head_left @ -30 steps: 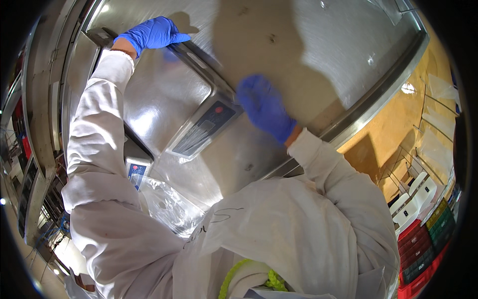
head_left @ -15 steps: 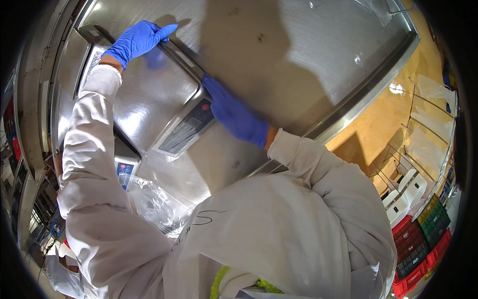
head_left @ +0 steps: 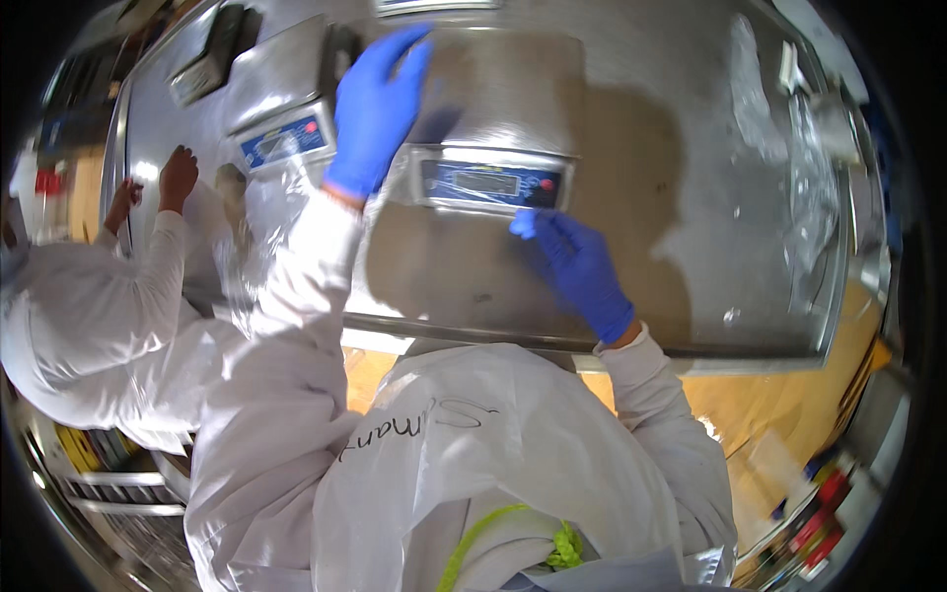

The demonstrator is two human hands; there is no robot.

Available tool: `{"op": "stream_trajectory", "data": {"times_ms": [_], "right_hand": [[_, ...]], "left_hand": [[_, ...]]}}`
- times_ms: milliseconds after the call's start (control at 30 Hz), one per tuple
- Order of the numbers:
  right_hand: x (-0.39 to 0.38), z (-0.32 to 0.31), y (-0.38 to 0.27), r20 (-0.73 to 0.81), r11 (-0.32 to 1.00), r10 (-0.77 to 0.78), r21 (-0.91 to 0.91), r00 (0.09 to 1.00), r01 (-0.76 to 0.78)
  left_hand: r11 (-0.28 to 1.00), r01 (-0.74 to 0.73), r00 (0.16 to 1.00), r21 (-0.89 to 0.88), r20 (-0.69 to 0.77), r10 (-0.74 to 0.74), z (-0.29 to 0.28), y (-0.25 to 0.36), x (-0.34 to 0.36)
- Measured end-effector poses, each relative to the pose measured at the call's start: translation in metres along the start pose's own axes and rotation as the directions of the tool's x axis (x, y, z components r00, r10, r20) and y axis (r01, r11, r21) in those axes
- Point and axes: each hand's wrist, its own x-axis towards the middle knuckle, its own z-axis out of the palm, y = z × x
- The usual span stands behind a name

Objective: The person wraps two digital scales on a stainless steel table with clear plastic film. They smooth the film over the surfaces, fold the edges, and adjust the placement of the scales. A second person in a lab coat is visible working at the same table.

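A bench scale (head_left: 495, 179) with a blue display panel and a flat steel plate stands on the steel table, its front toward me. My left hand (head_left: 375, 113), in a blue glove, is at the plate's left side, fingers and thumb spread and holding nothing. By the scale's front edge is my right hand (head_left: 577, 271), also gloved in blue. Its fingers reach forward, slightly bent, with the tips close to the panel's lower right; whether they touch it I cannot tell. Nothing shows in that hand.
Left of my left hand stands another scale (head_left: 286, 138), with a third (head_left: 202, 69) beyond it. Clear plastic film (head_left: 266, 212) lies nearby. A co-worker's hands (head_left: 178, 178) are at the table's left. More plastic (head_left: 755, 94) lies at the right. The steel table (head_left: 631, 296) has a raised rim.
My view has swung round, so the scale now faces me squarely. My left hand has left the far edge for its left side; my right hand has moved to its front.
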Motion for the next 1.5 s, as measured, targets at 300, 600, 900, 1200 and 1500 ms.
{"op": "stream_trajectory", "data": {"times_ms": [300, 600, 900, 1200, 1500], "right_hand": [[0.22, 0.048, -0.115, 0.35, 0.368, -0.652, -0.63, 0.673, 0.684], [0.416, 0.125, -0.025, 0.648, 0.023, 0.099, -0.76, 0.755, 0.65], [0.448, 0.142, 0.007, 0.826, 0.055, 0.255, -0.532, 0.503, 0.845], [0.453, 0.126, 0.007, 0.831, 0.223, 0.232, -0.551, 0.505, 0.804], [0.435, 0.123, -0.013, 0.726, 0.502, 0.333, -0.677, 0.602, 0.538]], "left_hand": [[0.671, 0.641, 0.753, 0.371, -0.135, -0.644, -0.017, -0.084, -0.171], [0.55, 0.711, 0.637, 0.438, -0.07, -0.768, -0.008, -0.091, -0.151], [0.52, 0.66, 0.601, 0.542, 0.034, -0.798, -0.016, -0.096, -0.144], [0.62, 0.684, 0.692, 0.384, -0.074, -0.718, -0.011, -0.095, -0.151], [0.37, 0.837, 0.432, -0.404, 0.071, -0.899, 0.001, -0.096, -0.164]]}}
